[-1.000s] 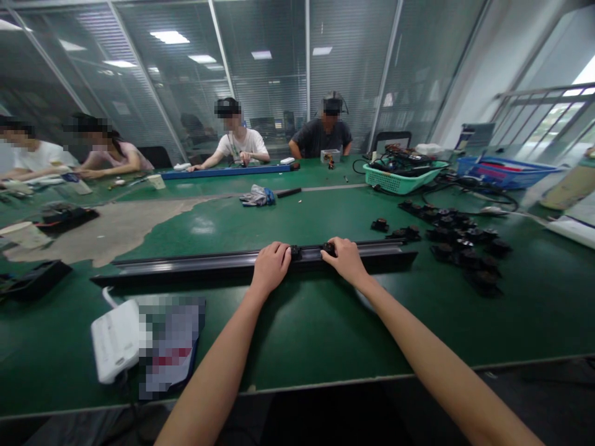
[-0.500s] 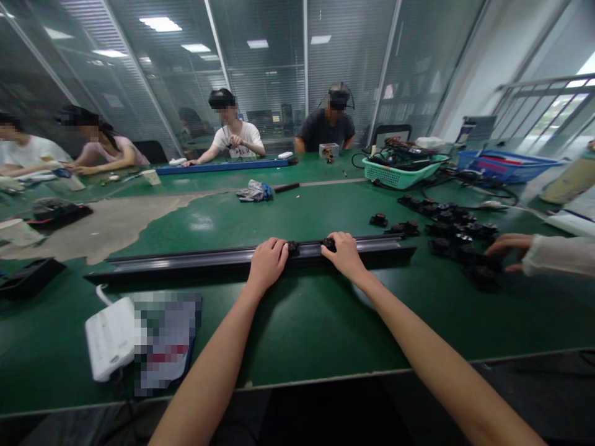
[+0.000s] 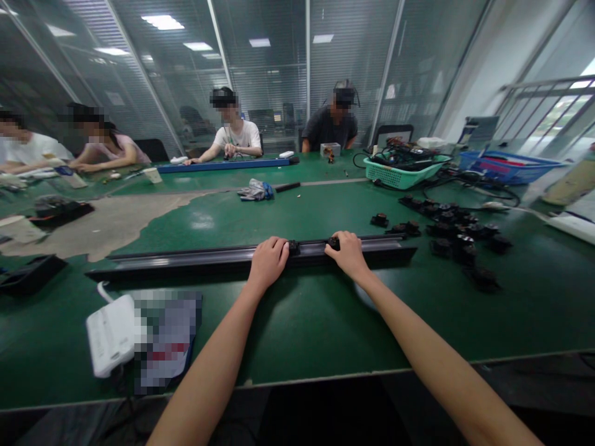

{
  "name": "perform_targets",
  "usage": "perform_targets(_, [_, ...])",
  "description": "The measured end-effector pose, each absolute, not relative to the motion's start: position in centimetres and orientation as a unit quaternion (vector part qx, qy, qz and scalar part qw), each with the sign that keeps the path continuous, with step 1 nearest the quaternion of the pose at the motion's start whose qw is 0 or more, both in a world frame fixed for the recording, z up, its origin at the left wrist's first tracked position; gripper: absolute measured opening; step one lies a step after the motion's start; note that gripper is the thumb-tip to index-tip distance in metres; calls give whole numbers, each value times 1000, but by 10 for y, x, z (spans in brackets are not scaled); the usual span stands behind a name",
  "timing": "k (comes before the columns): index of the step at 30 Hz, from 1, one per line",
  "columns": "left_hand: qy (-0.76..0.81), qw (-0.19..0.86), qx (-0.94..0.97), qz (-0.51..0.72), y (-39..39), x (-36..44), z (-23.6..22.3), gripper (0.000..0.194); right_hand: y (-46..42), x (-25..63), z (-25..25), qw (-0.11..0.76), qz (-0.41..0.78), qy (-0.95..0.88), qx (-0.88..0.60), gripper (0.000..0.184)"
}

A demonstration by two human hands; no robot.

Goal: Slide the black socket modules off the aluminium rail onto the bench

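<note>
A long black metal rail (image 3: 186, 263) lies crosswise on the green table in front of me. My left hand (image 3: 270, 259) is closed at the middle of the rail, its fingertips against a small black block-like part (image 3: 293, 246) set in the channel. Farther right, my right hand (image 3: 346, 252) grips a second small black part (image 3: 333, 243) between thumb and fingers, also at the channel. A short stretch of rail separates the two parts. My fingers hide much of both.
Many black parts (image 3: 465, 248) lie in a cluster at the right. Behind them stand a green basket (image 3: 395, 175) of cables and a blue basket (image 3: 506, 167). A white box-shaped device (image 3: 111, 334) sits front left; grey-blue gloves (image 3: 255, 190) lie beyond the rail. Several people sit opposite.
My right hand has shifted slightly right along the rail with its part. Another person's hand at the right has left the cluster of black parts. My left hand has stayed in place.
</note>
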State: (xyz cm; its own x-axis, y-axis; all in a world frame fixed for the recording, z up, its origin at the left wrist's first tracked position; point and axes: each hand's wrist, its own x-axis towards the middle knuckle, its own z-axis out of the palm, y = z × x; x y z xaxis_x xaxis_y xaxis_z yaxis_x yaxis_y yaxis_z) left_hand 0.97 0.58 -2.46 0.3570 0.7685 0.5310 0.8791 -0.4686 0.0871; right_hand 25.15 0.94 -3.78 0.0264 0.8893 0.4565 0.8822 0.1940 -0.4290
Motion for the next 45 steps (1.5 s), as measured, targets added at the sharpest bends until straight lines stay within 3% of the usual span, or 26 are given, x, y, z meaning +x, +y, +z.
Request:
perform_targets(13, [-506,102,-816,-261,5,11,-24,35,14,266,-38,344,50,-726,-593,22])
perform_targets(45, [-506,110,-813,-266,5,10,-25,35,11,272,-36,317,10,-700,-640,24])
